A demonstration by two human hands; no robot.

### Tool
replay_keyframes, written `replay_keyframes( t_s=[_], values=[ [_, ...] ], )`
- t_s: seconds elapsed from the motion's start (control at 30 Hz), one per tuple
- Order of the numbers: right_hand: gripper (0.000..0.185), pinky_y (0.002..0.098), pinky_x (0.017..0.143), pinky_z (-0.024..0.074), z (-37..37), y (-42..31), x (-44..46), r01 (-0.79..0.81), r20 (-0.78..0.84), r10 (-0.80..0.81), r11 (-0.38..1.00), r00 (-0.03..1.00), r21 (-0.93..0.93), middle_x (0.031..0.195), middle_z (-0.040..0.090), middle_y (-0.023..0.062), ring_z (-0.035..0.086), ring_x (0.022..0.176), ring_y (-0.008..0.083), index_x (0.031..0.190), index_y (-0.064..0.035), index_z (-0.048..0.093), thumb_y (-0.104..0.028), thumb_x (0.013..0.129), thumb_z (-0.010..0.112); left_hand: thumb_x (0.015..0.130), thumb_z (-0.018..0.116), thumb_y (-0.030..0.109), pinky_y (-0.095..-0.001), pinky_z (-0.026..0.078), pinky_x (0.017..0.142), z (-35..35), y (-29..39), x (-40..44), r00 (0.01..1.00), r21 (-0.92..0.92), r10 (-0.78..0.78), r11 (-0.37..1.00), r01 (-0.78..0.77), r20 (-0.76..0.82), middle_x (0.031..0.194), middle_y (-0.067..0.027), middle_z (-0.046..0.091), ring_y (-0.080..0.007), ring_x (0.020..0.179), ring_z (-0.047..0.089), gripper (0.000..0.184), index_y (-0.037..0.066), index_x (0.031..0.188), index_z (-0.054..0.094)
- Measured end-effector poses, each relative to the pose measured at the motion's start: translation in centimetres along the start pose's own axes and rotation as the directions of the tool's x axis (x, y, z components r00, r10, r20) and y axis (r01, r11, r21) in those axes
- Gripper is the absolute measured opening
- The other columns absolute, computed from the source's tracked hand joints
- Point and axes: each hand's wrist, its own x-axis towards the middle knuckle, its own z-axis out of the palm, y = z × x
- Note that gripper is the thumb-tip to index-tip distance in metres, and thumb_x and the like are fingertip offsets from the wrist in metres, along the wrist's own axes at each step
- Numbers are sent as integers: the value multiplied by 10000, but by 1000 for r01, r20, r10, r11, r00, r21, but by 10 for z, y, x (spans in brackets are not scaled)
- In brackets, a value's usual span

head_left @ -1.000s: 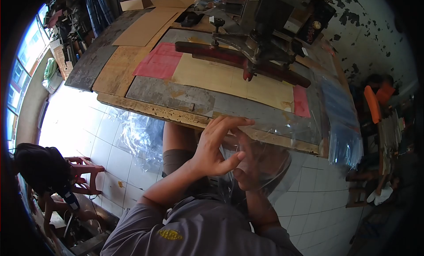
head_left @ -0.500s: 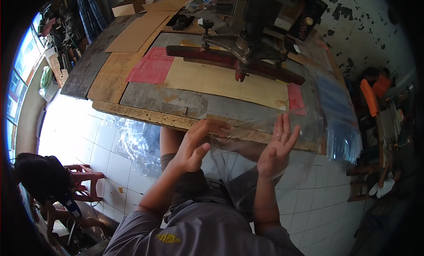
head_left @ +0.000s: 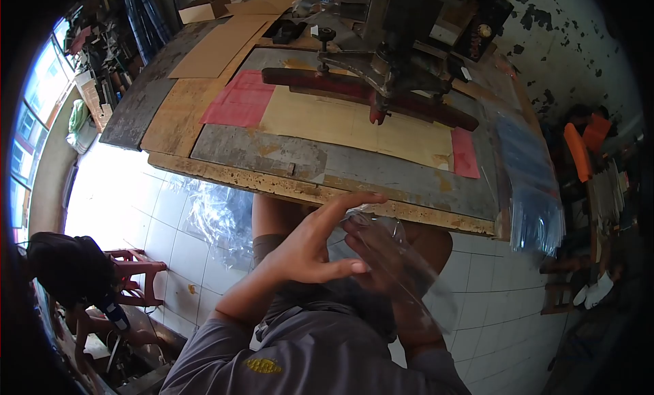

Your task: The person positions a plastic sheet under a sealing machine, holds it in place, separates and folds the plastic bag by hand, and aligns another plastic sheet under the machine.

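Observation:
A clear plastic sheet (head_left: 409, 259), thin and creased, hangs between my hands just off the table's front edge. My left hand (head_left: 317, 242) is beside the sheet's upper left part, its fingers stretched forward and the thumb held apart. Whether its fingertips touch the plastic I cannot tell. Partly behind the sheet is my right hand (head_left: 373, 272), seen through the film and blurred, close to the left hand. How its fingers are bent is not clear.
On the table is a press with a long red bar (head_left: 320, 83) above a yellow sheet (head_left: 340, 126) with pink ends. Clear bluish plastic sheets (head_left: 531, 184) hang over the right edge. Crumpled plastic (head_left: 221, 221) lies on the floor. A person's dark-haired head (head_left: 71, 269) is at lower left.
My right hand has moved left and down towards my left hand. The left hand has shifted slightly right. The plastic sheet, spread wide before, is now gathered narrower between them.

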Motion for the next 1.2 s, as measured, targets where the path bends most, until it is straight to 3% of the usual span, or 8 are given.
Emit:
replay_keyframes(
  t_s=[0.2,0.33,0.4,0.6,0.7,0.77,0.83,1.2],
  values=[
    [559,570,1137,447,7,0,-7,190,-163,-187,982,969,6,1563,539,216,539,1434,440,1395,-36,665,-300,933,835,936,670,690,-478,390,1201,13,-2,3,995,-71,-78,995,74,-56,1537,-255,561,-382,1442,543,980,-68,1528,485],
    [793,586,1207,375,19,-2,-14,85,-179,-63,989,982,119,1640,393,270,388,1544,446,1599,-117,470,-355,939,837,953,604,714,-475,420,1179,12,4,6,997,-90,-79,993,79,7,1504,-264,592,-384,1405,582,988,-82,1527,492],
    [878,600,1235,336,29,-14,-25,-130,-140,179,945,974,300,1657,342,285,353,1563,445,1677,-210,362,-375,950,828,956,584,726,-478,434,1167,9,2,6,999,-42,-40,998,40,6,1498,-274,591,-396,1394,589,994,-84,1525,495],
    [924,611,1230,322,20,-8,-8,84,-233,-43,982,972,170,1675,209,309,292,1553,525,1685,-277,360,-244,914,868,943,549,768,-481,449,1148,14,4,6,1000,3,4,1000,-4,-19,1500,-294,576,-423,1381,593,1040,-87,1532,489],
    [1166,491,1211,428,40,-11,-31,-348,25,479,600,878,720,1709,200,167,381,1510,331,1724,-92,-10,-161,924,835,928,547,784,-483,455,1140,15,2,7,998,17,53,998,-52,-17,1499,-291,571,-433,1364,601,1071,-90,1543,475],
    [950,585,1210,368,26,-2,-15,1,-155,55,939,986,343,1683,180,266,323,1525,481,1696,-246,236,-234,949,823,918,550,790,-485,461,1131,15,1,7,996,31,83,996,-83,-14,1497,-287,570,-437,1349,608,1088,-91,1552,466],
    [832,632,1208,340,19,-5,-5,177,-163,-159,978,974,106,1659,184,320,298,1527,560,1682,-315,357,-285,976,796,907,553,793,-487,470,1119,15,1,7,995,44,94,995,-93,-14,1494,-286,571,-439,1334,615,1102,-89,1561,458],
    [671,642,1242,305,21,-13,-11,28,-249,5,991,968,129,1676,132,399,205,1571,588,1672,-249,371,-376,1071,642,830,749,577,-508,481,1098,13,1,5,990,94,140,986,-141,10,1515,-305,522,-468,1325,586,1057,-61,1602,410]
  ],
)
